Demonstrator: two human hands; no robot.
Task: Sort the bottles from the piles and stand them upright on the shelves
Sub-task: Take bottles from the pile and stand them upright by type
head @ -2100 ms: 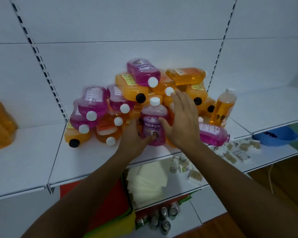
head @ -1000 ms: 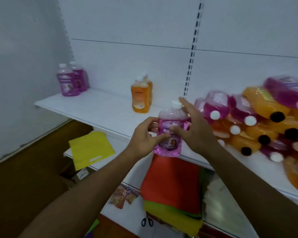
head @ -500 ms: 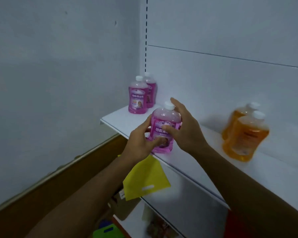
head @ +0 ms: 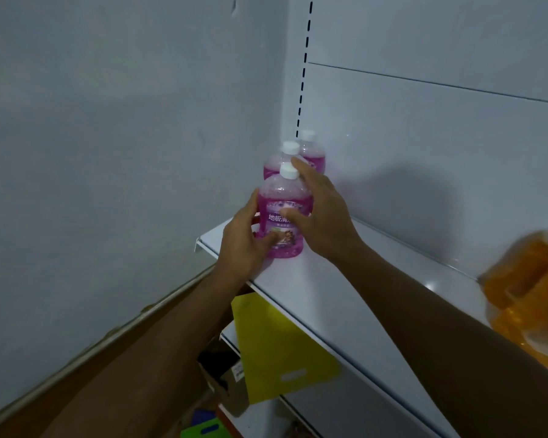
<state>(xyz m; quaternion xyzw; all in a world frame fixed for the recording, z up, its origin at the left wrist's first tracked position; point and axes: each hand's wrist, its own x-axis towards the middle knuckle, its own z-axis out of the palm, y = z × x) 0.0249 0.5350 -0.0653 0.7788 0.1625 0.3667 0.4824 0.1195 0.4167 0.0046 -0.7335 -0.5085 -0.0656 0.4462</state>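
Note:
A pink bottle (head: 283, 197) with a white cap stands upright at the left end of the white shelf (head: 339, 298). My left hand (head: 242, 245) grips its left side, and my right hand (head: 318, 213) holds its right side, thumb across the label. Directly behind it stand two more pink bottles (head: 310, 154), close to the back corner. Blurred orange bottles (head: 532, 295) sit on the same shelf at the far right.
A grey wall (head: 108, 153) closes off the shelf's left end. Below hangs a lower shelf with a yellow bag (head: 279, 349), a cardboard box (head: 225, 380) and a green item (head: 203, 429). Bare shelf surface lies between the pink and orange bottles.
Both hands carried the pink bottle from the pile leftward along the shelf. It now rests on the shelf in front of the two standing pink bottles.

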